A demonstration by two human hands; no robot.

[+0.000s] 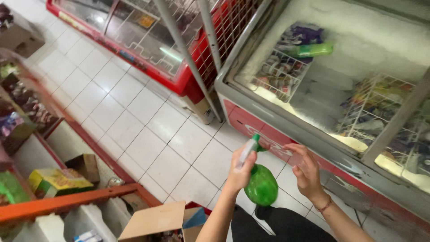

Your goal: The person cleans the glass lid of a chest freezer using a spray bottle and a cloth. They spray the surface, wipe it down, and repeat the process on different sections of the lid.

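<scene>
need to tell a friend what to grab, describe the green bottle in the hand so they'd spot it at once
In front of the grey chest freezer, above the white tiled floor, the left hand holds a spray bottle. Its round green body and white trigger head set it apart.

Glossy green plastic spray bottle (261, 185), glossy white floor tiles (134, 116), frosted freezer glass (331, 85).

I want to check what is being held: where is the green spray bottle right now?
In the head view, the green spray bottle sits low and centre, gripped at its neck by the left hand, with the right hand open beside it, in front of the chest freezer.
</scene>
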